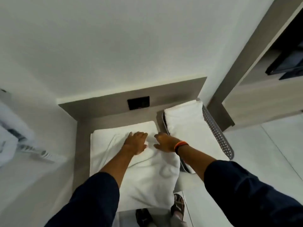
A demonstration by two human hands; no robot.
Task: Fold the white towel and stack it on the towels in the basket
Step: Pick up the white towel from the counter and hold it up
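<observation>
The white towel [144, 174] lies spread on a grey wooden ledge [83, 126], its near part hanging over the front edge. My left hand [136, 142] rests flat on the towel with fingers apart. My right hand [165, 142] lies flat beside it, near the towel's right edge, with an orange band at the wrist. To the right stands a grey perforated basket [218, 136] holding folded white towels [185, 123] stacked above its rim.
A black wall plate [138, 102] sits in the grey back panel behind the ledge. A wooden cabinet [262, 99] with open shelves stands at the right. White bedding [9, 138] shows at the left edge. My sandalled feet [177, 205] stand on the pale floor below.
</observation>
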